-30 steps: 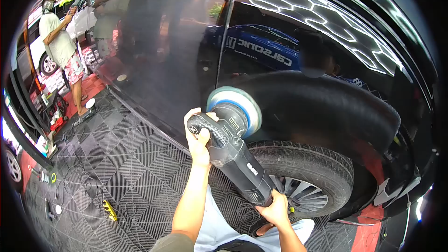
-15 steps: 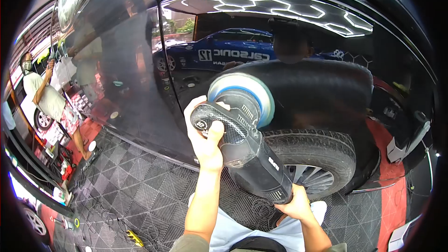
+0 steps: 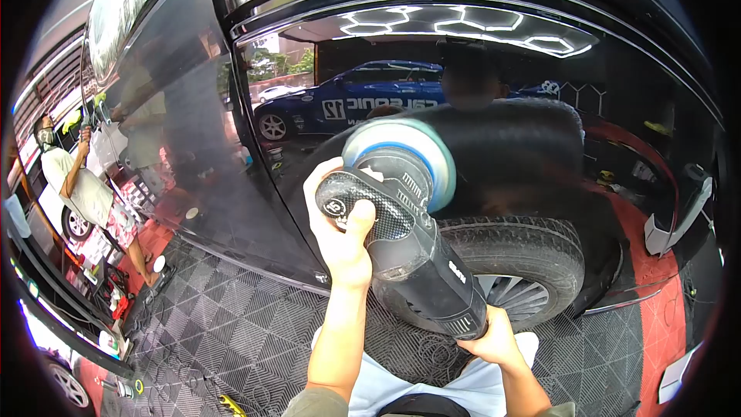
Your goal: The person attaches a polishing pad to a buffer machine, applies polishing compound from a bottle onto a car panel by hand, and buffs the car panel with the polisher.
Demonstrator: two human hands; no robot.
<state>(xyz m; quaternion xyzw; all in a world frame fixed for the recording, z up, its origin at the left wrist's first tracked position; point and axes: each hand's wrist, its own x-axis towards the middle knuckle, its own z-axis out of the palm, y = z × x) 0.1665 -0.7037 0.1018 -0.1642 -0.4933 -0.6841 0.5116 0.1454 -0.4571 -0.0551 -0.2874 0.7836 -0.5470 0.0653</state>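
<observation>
A black car polisher (image 3: 423,266) slants across the middle of the view. My left hand (image 3: 340,220) wraps round its front head, with the thumb lying on top. Lower right, my right hand (image 3: 494,338) is closed round the rear end of the polisher's body. At the front, the pale round polishing pad (image 3: 437,156) with a blue ring lies against the glossy black rear panel (image 3: 517,162) of a car, above the wheel arch. The pad's working face is hidden. Below the panel is the car's tyre (image 3: 532,243).
At the far left a person (image 3: 73,170) stands by the car's side, arms raised. Grey tiles (image 3: 231,324) and a red strip (image 3: 662,324) make up the floor. A yellow tool (image 3: 230,405) lies at the bottom edge. The panel mirrors a blue car and hexagonal lights.
The car and its reflections have shifted slightly left and mostly downward in my view. Both hands keep their grip, and the polisher stays almost at the same spot in the picture.
</observation>
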